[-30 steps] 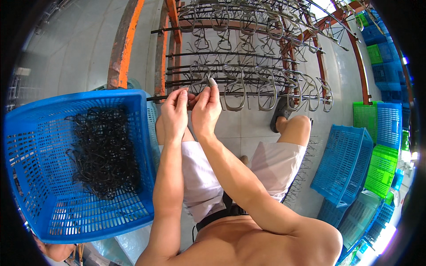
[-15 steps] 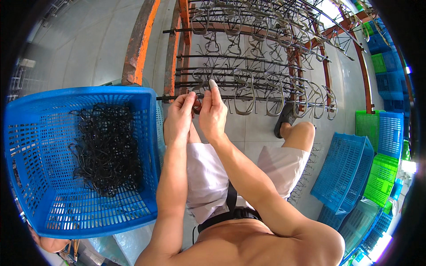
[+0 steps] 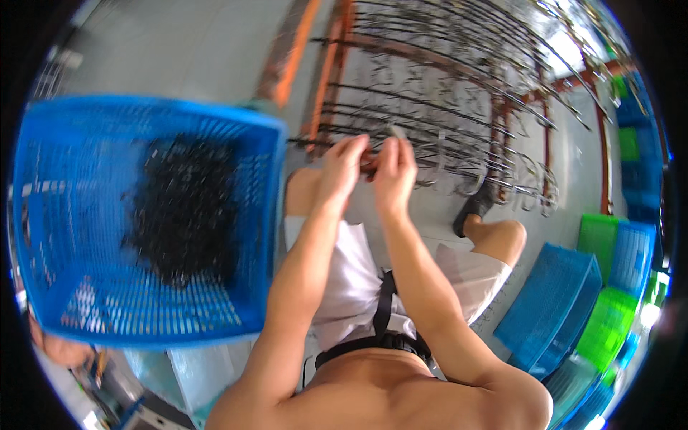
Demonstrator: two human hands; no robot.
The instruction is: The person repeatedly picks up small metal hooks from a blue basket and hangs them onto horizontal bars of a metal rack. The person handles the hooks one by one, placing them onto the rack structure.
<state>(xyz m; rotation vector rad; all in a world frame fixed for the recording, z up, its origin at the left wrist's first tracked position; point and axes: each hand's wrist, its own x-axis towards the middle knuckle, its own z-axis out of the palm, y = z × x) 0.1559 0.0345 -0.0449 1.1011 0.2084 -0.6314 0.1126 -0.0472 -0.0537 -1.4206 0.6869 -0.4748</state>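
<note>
Landmark: the orange-framed rack [image 3: 337, 79] of dark metal rods, straight ahead of the seated person; every place below is told from it
Left hand [image 3: 342, 166]: raised to the rack's near rods; fingers curled and pinched at a small piece where it meets a rod; blur hides how tightly
Right hand [image 3: 393, 168]: just beside the left, at the same rod; thumb and forefinger closed on a small pale piece [image 3: 396, 133] that sticks up above the fingertips
Work piece: the small piece sits between both hands, touching or nearly touching the near rod; which, I cannot tell
Wire hooks [image 3: 502, 179]: many already hang along the rods, right of the hands
Blue basket [image 3: 147, 215]: left of the rack, beside the left forearm; a heap of small dark parts [image 3: 183, 208] lies in it
Stacked baskets [image 3: 573, 315]: blue and green, well right of the rack, on the floor
Doing it well (judgement): keep both pinches close to the rod; steady the rod with the left while the right seats the piece; follow the spacing of the neighbouring hooks
</note>
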